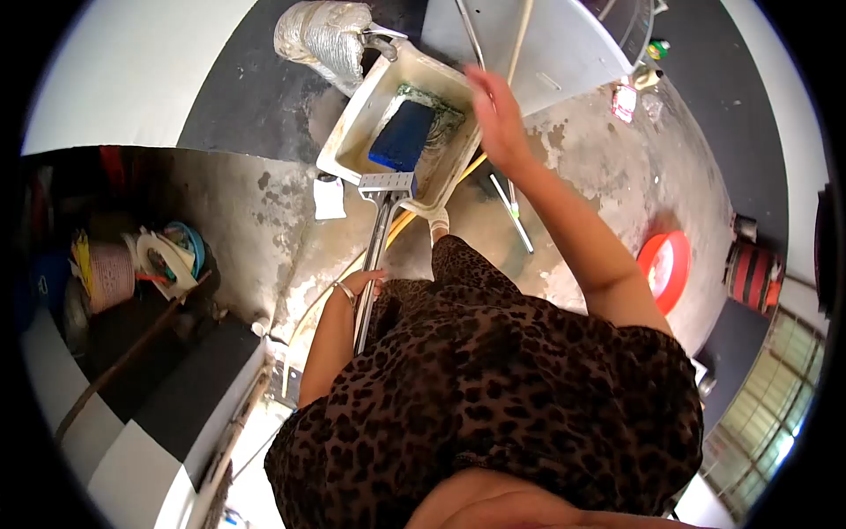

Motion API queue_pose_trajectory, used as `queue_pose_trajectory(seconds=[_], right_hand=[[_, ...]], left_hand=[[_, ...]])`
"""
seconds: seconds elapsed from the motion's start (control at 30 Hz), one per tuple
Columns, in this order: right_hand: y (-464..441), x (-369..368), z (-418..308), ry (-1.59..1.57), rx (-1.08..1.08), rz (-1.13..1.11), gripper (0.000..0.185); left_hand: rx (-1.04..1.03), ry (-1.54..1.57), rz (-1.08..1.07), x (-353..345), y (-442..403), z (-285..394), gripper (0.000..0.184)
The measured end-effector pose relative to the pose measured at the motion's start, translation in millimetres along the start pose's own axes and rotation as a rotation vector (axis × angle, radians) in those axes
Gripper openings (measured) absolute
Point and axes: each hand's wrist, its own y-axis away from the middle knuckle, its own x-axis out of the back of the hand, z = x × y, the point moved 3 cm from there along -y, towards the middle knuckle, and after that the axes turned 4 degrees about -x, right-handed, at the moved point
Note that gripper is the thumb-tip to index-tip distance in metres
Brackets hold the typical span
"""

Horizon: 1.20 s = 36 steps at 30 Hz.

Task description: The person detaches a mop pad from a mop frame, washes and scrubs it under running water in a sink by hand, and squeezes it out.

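My left hand (363, 282) is closed around the metal handle of a mop (379, 234), low in front of my body. The mop's pale perforated head plate lies at the near rim of a stained white sink (330, 163). Inside the sink rests a dark blue pad (404, 137); whether it is joined to the mop head I cannot tell. My right hand (498, 123) is raised beside the sink's right rim, fingers stretched out and slightly blurred. A thin metal pole (470, 31) passes behind that hand, and no grip on it shows.
A foil-wrapped pipe (322, 40) and a faucet (383, 42) are at the sink's far left corner. A large grey panel (564, 53) stands at the back right. A yellow hose (405, 220) runs under the sink. A red basin (665, 269) sits right.
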Motion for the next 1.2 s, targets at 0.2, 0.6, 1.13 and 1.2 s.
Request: queue_pose_trajectory(seconds=[0.2,0.6,1.13,1.2], right_hand=[[-113.9,-93.7,-38.3,-0.077,0.25,0.107,0.026],[-199.6,-148.5,25.1,-0.667,-0.125,-0.171,0.043],[25.8,-142.6,265.1,0.068,-1.226,-0.482,0.039],[56.0,-169.1,286.9,-0.616,-1.589,-0.442,0.039]], left_hand=[[0.043,0.139,0.036,-46.5,-5.6,12.1,0.047],[0.079,0.112,0.161,-88.3,26.9,67.0,0.044],[-0.022,0.155,0.13,-117.2,24.3,115.2,0.035],[-0.021,0.107,0.135,-120.8,25.4,121.1,0.036]])
